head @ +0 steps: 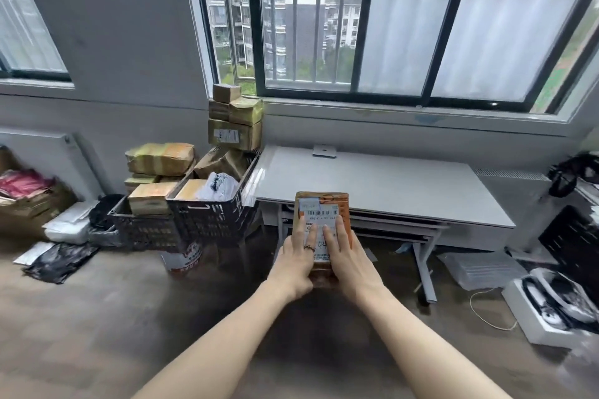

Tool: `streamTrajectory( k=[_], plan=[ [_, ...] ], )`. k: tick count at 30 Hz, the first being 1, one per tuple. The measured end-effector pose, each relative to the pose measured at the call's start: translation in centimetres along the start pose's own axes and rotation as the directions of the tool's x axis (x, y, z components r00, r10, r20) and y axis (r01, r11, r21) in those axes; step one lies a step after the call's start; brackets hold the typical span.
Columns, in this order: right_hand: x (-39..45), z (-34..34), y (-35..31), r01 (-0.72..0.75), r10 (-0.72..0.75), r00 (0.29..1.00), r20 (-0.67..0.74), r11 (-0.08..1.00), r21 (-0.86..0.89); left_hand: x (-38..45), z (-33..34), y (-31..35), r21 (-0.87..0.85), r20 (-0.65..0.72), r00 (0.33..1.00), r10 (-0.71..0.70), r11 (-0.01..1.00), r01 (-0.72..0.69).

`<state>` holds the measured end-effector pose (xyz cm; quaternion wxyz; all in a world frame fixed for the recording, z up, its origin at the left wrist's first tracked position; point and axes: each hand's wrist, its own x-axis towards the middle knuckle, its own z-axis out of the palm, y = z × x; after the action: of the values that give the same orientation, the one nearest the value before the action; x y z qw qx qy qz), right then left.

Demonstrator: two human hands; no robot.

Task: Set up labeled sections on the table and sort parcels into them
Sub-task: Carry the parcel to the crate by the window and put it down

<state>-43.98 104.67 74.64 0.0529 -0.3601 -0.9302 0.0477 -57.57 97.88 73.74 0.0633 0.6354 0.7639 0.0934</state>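
Observation:
I hold a brown taped parcel (324,204) with a white barcode label upright in front of me, in the air before the near edge of the white table (389,181). My left hand (296,261), wearing a ring, grips its lower left side. Pressed flat on the label and lower right side is my right hand (345,256). More brown taped parcels (235,120) are stacked high at the table's left end. Others fill two black plastic crates (207,214) on the floor beside it.
A small grey object (324,151) lies at the table's far edge under the window. Plastic mailer bags (69,227) and an open cardboard box (29,201) sit on the floor at left. A white foam box (557,308) and black gear stand at right.

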Motion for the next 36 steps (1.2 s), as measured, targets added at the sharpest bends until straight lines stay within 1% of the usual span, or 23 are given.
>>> streamTrajectory(
  k=[6, 13, 20, 27, 32, 36],
  plan=[
    [10.0, 1.4, 3.2, 0.044, -0.044, 0.999, -0.006, 0.999, 0.007, 9.0, -0.1, -3.3, 0.019, 0.002, 0.999, -0.042, 0.999, 0.042],
    [21.2, 2.3, 7.4, 0.073, -0.075, 0.997, 0.034, 0.996, 0.052, 20.2, -0.1, -6.9, 0.028, 0.026, 0.996, -0.086, 0.996, 0.085],
    [30.6, 3.3, 10.0, 0.127, -0.131, 0.989, 0.072, 0.99, 0.063, 28.4, 0.2, -10.3, 0.011, 0.059, 0.989, -0.134, 0.991, 0.134],
    [39.8, 6.2, 10.0, 0.122, -0.128, 0.987, 0.097, 0.991, 0.06, 35.3, 0.3, -16.3, -0.017, 0.098, 0.984, -0.151, 0.988, 0.153],
    [46.7, 7.3, 8.7, 0.121, -0.126, 0.988, 0.089, 0.991, 0.064, 40.4, -0.1, -21.7, -0.044, 0.108, 0.98, -0.166, 0.984, 0.172],
    [52.2, 8.4, 7.1, 0.11, -0.118, 0.987, 0.111, 0.991, 0.078, 43.7, -0.6, -26.1, -0.053, 0.113, 0.979, -0.172, 0.982, 0.179]
  ],
)
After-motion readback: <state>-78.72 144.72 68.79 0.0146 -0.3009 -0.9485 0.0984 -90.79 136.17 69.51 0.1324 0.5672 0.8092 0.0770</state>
